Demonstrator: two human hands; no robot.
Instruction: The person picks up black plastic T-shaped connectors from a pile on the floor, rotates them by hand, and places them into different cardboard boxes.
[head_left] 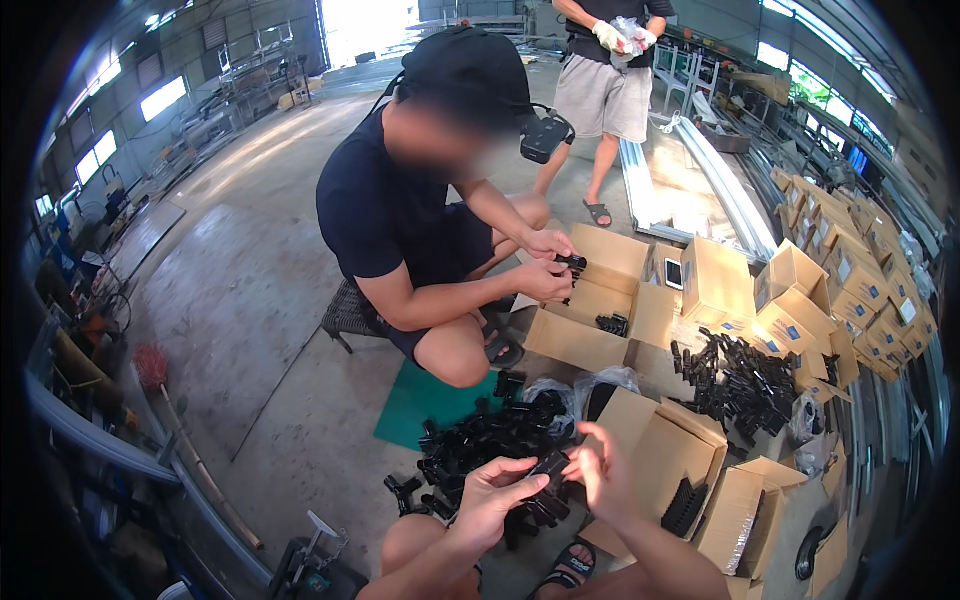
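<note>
Your left hand and right hand pinching a small black plastic part, just above the black parts heap, open cardboard box right of it, a crouching person beyond it.

you hold a small black plastic part between both hands, tilted, its upper end toward your right fingers. it sits just above the heap of matching black parts on the floor, beside an open cardboard box.
</note>
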